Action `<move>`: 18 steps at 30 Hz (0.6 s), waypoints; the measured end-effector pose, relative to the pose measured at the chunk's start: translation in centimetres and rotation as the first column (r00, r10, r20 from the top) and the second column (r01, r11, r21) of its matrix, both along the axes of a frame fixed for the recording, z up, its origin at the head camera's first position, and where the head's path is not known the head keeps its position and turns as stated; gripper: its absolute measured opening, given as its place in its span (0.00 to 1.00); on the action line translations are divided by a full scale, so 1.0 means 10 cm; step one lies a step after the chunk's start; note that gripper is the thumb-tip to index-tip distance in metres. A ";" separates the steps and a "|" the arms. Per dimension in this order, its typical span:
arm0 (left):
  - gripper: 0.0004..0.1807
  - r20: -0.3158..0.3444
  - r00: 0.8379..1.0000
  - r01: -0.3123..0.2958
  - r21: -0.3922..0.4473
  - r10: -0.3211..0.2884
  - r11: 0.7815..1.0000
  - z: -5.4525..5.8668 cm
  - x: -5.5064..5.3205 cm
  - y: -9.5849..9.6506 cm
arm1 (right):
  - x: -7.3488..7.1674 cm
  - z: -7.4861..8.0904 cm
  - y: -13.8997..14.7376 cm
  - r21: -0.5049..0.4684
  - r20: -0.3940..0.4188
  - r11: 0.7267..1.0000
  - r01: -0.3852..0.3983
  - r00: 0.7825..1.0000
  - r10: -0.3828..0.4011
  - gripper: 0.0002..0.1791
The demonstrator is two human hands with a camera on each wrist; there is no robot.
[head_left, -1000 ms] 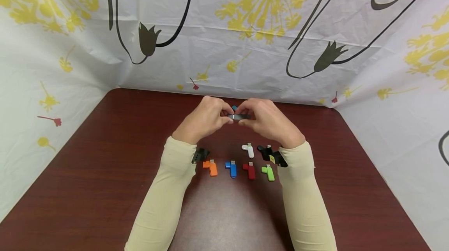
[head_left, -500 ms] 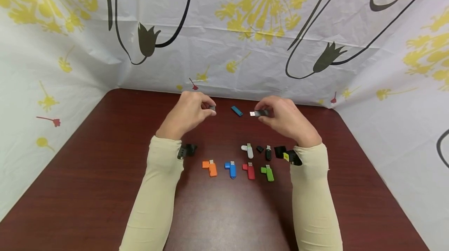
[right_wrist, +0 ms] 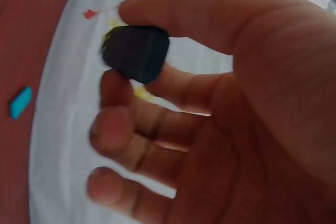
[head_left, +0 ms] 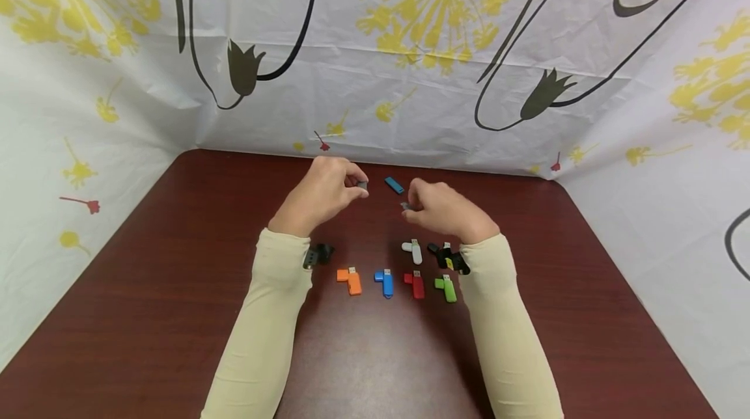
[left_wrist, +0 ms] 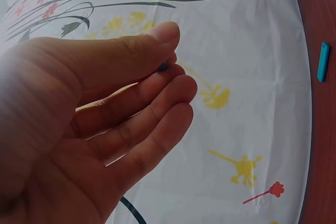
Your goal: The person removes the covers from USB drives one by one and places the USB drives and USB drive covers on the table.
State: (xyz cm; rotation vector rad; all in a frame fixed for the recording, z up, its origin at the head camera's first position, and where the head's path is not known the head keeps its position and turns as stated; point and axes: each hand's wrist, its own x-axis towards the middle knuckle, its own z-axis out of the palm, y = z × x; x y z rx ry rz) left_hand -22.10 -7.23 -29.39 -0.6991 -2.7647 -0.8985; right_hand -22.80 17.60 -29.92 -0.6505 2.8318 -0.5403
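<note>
My left hand point(head_left: 322, 194) pinches a small grey cap point(head_left: 362, 185) between thumb and forefinger; only a dark sliver of the cap point(left_wrist: 163, 67) shows in the left wrist view. Across from it, my right hand point(head_left: 451, 211) grips a grey USB flash drive point(head_left: 405, 206), mostly hidden by the fingers. The right wrist view shows the dark end of this flash drive point(right_wrist: 135, 53) between thumb and fingers. Both hands are raised over the far part of the table, a gap between them. Behind that gap lies a teal USB flash drive point(head_left: 394, 185), capped.
Nearer on the table point(head_left: 176, 289), uncapped flash drives lie in rows with caps beside them: orange point(head_left: 354, 283), blue point(head_left: 388, 284), red point(head_left: 418, 285) and green point(head_left: 450, 290) in front, white point(head_left: 416, 253) and black behind. A patterned white sheet point(head_left: 328, 94) surrounds the table's back and sides.
The hands were together on the grey flash drive, then drew apart, baring its metal plug as the cap came off. Since then the right hand has swung left and nearer, turning the drive.
</note>
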 end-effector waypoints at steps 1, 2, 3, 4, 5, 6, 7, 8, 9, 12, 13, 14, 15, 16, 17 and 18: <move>0.11 0.002 1.000 -0.001 -0.004 0.001 1.000 0.00 0.00 0.01 | -0.01 -0.03 -0.02 0.019 0.027 1.000 -0.011 1.000 0.010 0.10; 0.11 0.004 1.000 0.001 -0.007 -0.001 1.000 0.00 0.00 0.02 | -0.02 -0.06 -0.05 0.037 0.053 0.999 -0.021 0.998 0.019 0.09; 0.11 0.005 1.000 0.004 -0.007 -0.004 1.000 0.00 0.01 0.03 | -0.03 -0.09 -0.08 0.053 0.075 0.998 -0.030 0.997 0.026 0.09; 0.11 0.005 1.000 0.006 -0.005 -0.006 1.000 0.00 0.01 0.03 | -0.04 -0.12 -0.11 0.073 0.093 0.997 -0.039 0.995 0.033 0.09; 0.11 0.004 1.000 0.008 -0.004 -0.008 1.000 0.00 0.01 0.03 | -0.04 -0.15 -0.15 0.093 0.105 0.994 -0.050 0.994 0.040 0.08; 0.11 0.003 1.000 0.012 -0.003 -0.012 1.000 0.00 0.02 0.04 | -0.05 -0.17 -0.18 0.113 0.117 0.992 -0.060 0.992 0.047 0.08; 0.11 0.003 1.000 0.015 -0.001 -0.015 1.000 0.00 0.02 0.04 | -0.06 -0.20 -0.21 0.130 0.127 0.989 -0.069 0.991 0.052 0.08; 0.11 0.000 1.000 0.018 0.000 -0.018 1.000 0.00 0.02 0.04 | -0.06 -0.23 -0.24 0.145 0.142 0.987 -0.074 0.988 0.053 0.08; 0.11 -0.002 1.000 0.019 0.002 -0.019 1.000 0.00 0.02 0.04 | -0.07 -0.26 -0.27 0.158 0.157 0.985 -0.075 0.986 0.050 0.08; 0.11 -0.009 1.000 0.020 -0.001 -0.020 1.000 0.00 0.02 0.05 | -0.09 -0.36 -0.35 0.201 0.184 0.977 -0.071 0.982 0.034 0.09; 0.11 -0.010 1.000 0.019 -0.003 -0.020 1.000 0.00 0.02 0.05 | -0.09 -0.39 -0.37 0.216 0.187 0.974 -0.070 0.982 0.029 0.10; 0.10 -0.010 1.000 0.019 -0.004 -0.019 1.000 0.00 0.02 0.05 | -0.10 -0.42 -0.39 0.232 0.190 0.971 -0.065 0.982 0.020 0.10; 0.10 -0.009 1.000 0.020 -0.004 -0.020 1.000 0.00 0.02 0.05 | -0.10 -0.45 -0.41 0.248 0.184 0.967 -0.061 0.983 0.015 0.10; 0.10 -0.007 1.000 0.019 -0.005 -0.019 1.000 0.00 0.01 0.05 | -0.11 -0.48 -0.43 0.265 0.174 0.962 -0.060 0.985 0.014 0.11; 0.10 -0.006 1.000 0.020 -0.005 -0.020 1.000 -0.01 0.01 0.05 | -0.12 -0.51 -0.45 0.282 0.162 0.958 -0.057 0.987 0.011 0.11; 0.10 -0.006 1.000 0.020 -0.005 -0.020 1.000 -0.01 0.01 0.05 | -0.12 -0.53 -0.47 0.294 0.158 0.955 -0.049 0.987 0.002 0.12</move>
